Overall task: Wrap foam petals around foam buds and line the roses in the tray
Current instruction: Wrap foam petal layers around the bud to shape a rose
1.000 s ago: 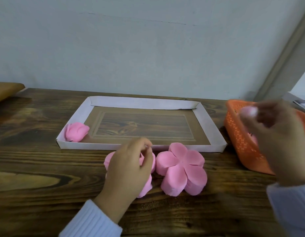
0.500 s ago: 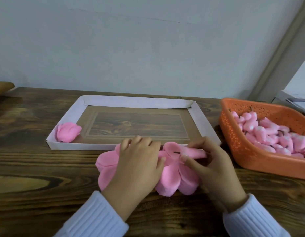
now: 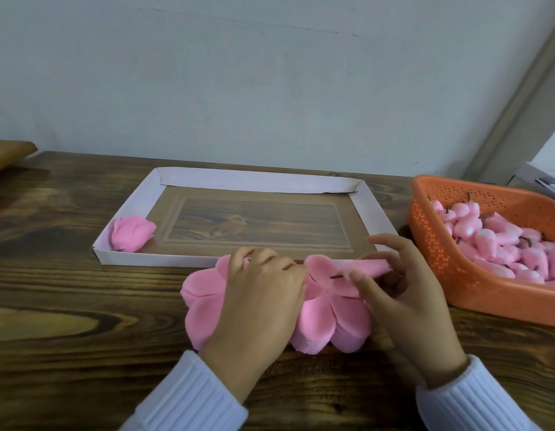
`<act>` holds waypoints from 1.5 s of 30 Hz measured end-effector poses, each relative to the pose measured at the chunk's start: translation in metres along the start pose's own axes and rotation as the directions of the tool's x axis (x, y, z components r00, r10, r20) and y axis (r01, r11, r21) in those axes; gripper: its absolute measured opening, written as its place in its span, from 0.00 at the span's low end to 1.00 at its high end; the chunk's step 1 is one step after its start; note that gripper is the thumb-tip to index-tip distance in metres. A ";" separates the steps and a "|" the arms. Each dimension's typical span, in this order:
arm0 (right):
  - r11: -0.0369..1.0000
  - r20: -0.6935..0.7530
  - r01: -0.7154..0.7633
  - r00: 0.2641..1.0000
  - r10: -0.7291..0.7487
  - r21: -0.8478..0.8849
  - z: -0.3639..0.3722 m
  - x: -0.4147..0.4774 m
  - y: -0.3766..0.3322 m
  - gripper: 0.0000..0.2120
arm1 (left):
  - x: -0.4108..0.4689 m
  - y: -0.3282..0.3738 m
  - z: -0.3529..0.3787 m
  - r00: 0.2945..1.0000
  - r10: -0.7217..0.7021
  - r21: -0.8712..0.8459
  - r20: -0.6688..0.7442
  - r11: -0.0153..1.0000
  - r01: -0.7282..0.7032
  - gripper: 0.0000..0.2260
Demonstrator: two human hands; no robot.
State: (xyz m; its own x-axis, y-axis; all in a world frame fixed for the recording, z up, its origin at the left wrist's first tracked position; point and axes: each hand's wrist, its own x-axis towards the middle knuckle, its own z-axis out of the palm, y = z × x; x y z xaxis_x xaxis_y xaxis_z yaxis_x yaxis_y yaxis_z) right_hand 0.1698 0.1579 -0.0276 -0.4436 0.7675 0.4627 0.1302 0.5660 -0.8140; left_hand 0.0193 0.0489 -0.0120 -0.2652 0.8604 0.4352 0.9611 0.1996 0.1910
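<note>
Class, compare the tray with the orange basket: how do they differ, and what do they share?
The tray is shallow with plain white walls; the basket is deeper, orange and perforated. The tray holds one finished rose; the basket holds many buds. Both sit on the wooden table.

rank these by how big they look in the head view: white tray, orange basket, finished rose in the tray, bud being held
1. white tray
2. orange basket, cut off by the frame edge, so its rank is unsure
3. finished rose
4. foam bud, partly hidden, so a close call with the rose
</note>
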 end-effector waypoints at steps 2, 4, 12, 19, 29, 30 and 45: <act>1.000 -0.003 -0.010 1.000 0.010 0.011 0.000 0.000 0.000 0.22 | -0.001 0.001 0.000 1.000 0.014 0.007 -0.006 1.000 -0.014 0.09; 1.000 -0.005 -0.014 1.000 0.014 0.014 0.000 0.000 0.000 0.22 | -0.001 0.001 0.000 0.999 0.024 0.020 -0.021 1.000 -0.024 0.11; 1.000 0.000 0.006 1.000 -0.006 0.006 -0.001 0.000 0.002 0.20 | -0.002 -0.002 0.003 0.997 -0.044 0.002 -0.060 0.999 0.044 0.10; 1.000 0.007 0.031 0.999 -0.031 -0.003 -0.001 0.001 0.006 0.19 | 0.001 -0.006 0.005 0.997 -0.027 -0.093 -0.066 0.995 0.020 0.09; 0.999 -0.002 0.023 1.000 -0.022 0.027 -0.001 0.000 0.003 0.18 | 0.001 -0.007 0.003 0.985 -0.160 -0.380 -0.062 0.916 0.125 0.12; 0.999 -0.003 0.021 1.000 -0.021 0.034 -0.001 0.000 0.002 0.18 | 0.001 -0.007 0.003 0.980 -0.196 -0.494 -0.036 0.856 0.153 0.10; 0.979 -0.013 0.171 0.985 -0.171 0.106 0.002 -0.004 -0.011 0.13 | 0.002 -0.001 0.007 0.851 -0.429 -0.845 0.302 0.293 0.447 0.05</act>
State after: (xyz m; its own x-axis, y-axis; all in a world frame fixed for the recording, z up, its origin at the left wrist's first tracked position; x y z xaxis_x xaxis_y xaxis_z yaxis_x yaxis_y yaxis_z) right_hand 0.1678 0.1480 -0.0209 -0.4478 0.6633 0.5996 -0.0427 0.6540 -0.7553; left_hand 0.0183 0.0536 -0.0173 -0.6144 0.7886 0.0229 0.0971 0.0468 0.9942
